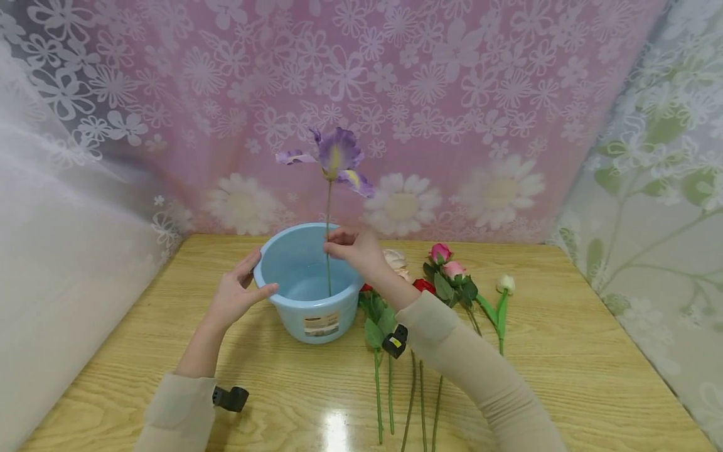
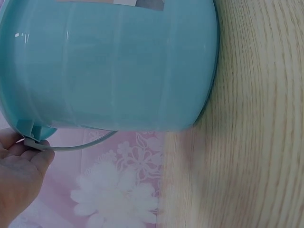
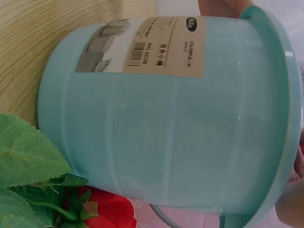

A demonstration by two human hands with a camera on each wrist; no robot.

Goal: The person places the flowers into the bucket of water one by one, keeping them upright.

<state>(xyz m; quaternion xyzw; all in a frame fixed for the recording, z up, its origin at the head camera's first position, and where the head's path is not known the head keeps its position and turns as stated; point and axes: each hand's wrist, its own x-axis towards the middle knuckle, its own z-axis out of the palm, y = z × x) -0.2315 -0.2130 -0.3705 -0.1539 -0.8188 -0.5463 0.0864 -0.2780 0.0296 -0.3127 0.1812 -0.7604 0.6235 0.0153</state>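
Observation:
A light blue plastic bucket (image 1: pixel 290 319) stands upright on the wooden table, a paper label on its front. My left hand (image 1: pixel 233 294) grips its rim at the left, thumb over the edge. In the left wrist view, the fingers of that hand (image 2: pixel 21 173) are at the bucket's handle joint, where the thin handle (image 2: pixel 80 147) hangs. Above the opening, my right hand (image 1: pixel 361 251) pinches the stem of a purple iris (image 1: pixel 337 154). The flower is upright, its lower stem inside the bucket. The right wrist view shows only part of this hand, behind the rim.
Right of the bucket lie several artificial flowers: a red rose (image 3: pixel 110 209), a deep pink rose (image 1: pixel 440 252), a light pink rose (image 1: pixel 454 270), a cream flower (image 1: pixel 394 258) partly behind my right wrist, and a white tulip (image 1: pixel 506 284). Floral curtains hang behind and beside the table (image 1: pixel 593 351).

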